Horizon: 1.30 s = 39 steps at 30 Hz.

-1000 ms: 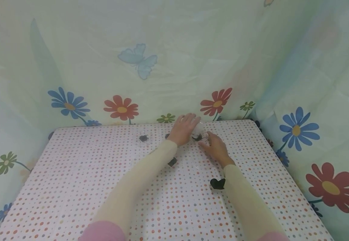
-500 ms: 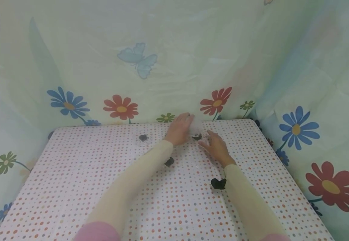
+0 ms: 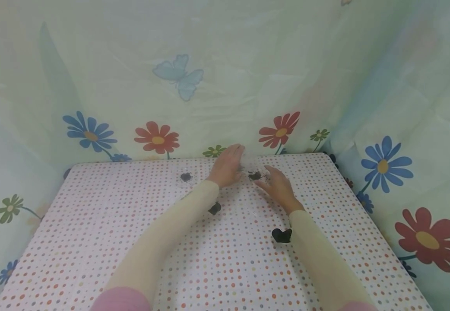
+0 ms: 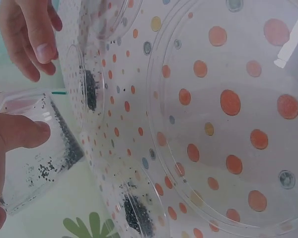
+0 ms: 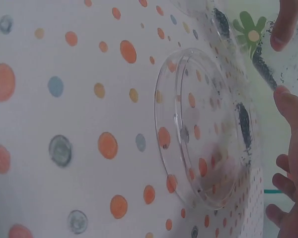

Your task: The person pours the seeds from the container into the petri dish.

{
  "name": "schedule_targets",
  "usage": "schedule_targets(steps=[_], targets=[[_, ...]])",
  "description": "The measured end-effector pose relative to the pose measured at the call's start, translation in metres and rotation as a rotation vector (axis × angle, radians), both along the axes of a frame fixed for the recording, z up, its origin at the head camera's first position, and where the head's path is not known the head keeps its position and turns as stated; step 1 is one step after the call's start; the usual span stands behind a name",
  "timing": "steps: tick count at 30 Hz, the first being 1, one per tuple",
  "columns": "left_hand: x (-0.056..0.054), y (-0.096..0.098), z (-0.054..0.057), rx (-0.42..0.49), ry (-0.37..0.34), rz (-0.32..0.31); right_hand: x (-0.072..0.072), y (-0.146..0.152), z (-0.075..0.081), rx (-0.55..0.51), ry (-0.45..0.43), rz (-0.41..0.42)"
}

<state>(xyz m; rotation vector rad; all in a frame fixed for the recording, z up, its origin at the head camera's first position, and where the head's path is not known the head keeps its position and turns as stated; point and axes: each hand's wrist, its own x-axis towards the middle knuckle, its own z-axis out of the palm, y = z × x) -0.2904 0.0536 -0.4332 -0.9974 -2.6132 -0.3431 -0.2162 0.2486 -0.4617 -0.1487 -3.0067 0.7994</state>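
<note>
My left hand (image 3: pixel 226 166) pinches a clear plastic bag (image 4: pixel 35 163) with its thumb on the face. Black beads (image 4: pixel 64 136) gather along one edge of the bag, which hangs tilted above the back of the table. My right hand (image 3: pixel 279 185) lies to the right of the bag with fingers spread, apparently apart from it in the left wrist view. Between the hands sits a small clear dish with a black bead pile (image 3: pixel 254 176). A second bead pile (image 4: pixel 137 213), hidden behind my left hand in the head view, shows in the left wrist view.
Another bead pile (image 3: pixel 186 177) stands farther left. A larger clear round dish (image 5: pixel 198 129) lies nearer me. Dotted cloth covers the table (image 3: pixel 104 233); a flowered backdrop (image 3: pixel 229 86) rises at its back edge. A dark piece (image 3: pixel 281 235) sits beside my right forearm.
My left hand has shifted left with the bag and now covers the middle bead pile in the head view. My right hand has hardly moved.
</note>
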Motion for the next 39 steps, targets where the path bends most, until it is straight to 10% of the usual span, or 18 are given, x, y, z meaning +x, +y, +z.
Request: schedule_targets(steps=[39], targets=[[0.005,-0.024,-0.002,0.063,-0.01,0.082,-0.02,-0.027,0.003,-0.05,0.006,0.102]])
